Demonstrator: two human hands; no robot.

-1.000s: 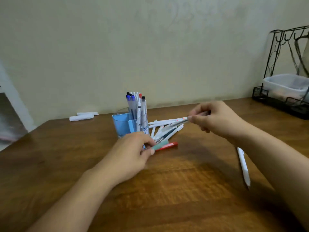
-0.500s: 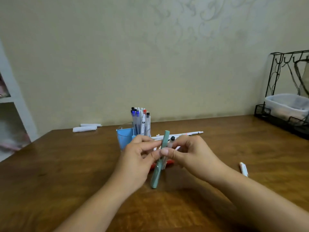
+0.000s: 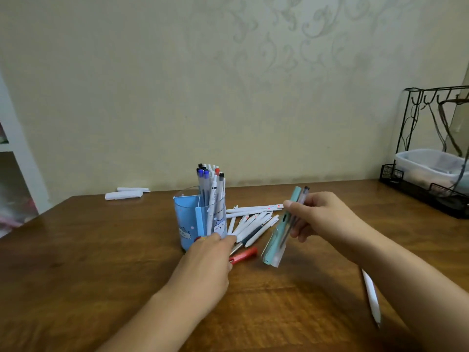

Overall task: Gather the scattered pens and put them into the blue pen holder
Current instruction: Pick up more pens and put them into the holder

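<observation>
while the gathering is under way: two pens are held in the air and more are being reached for.
step: pens are being collected into a bundle before the drop into the holder, it is judged.
right hand (image 3: 321,219): clenched round a teal pen (image 3: 278,233) and a clear dark-capped pen (image 3: 295,213), both raised off the table (image 3: 101,250), tilted, right of the holder.
left hand (image 3: 206,262): laid low over the near end of the pile beside the holder; whether anything is pinched cannot be told.
blue pen holder (image 3: 186,219): stood upright at centre, already stocked with upright pens.
loose pens: a white pile (image 3: 250,219) is fanned just right of the holder, a red pen (image 3: 243,255) lies touching the left fingers, one white pen (image 3: 371,297) lies well apart near the right forearm.
next move: the red pen is likely to be lifted; the held pair must be stood tip-down over a free gap in the holder.
</observation>
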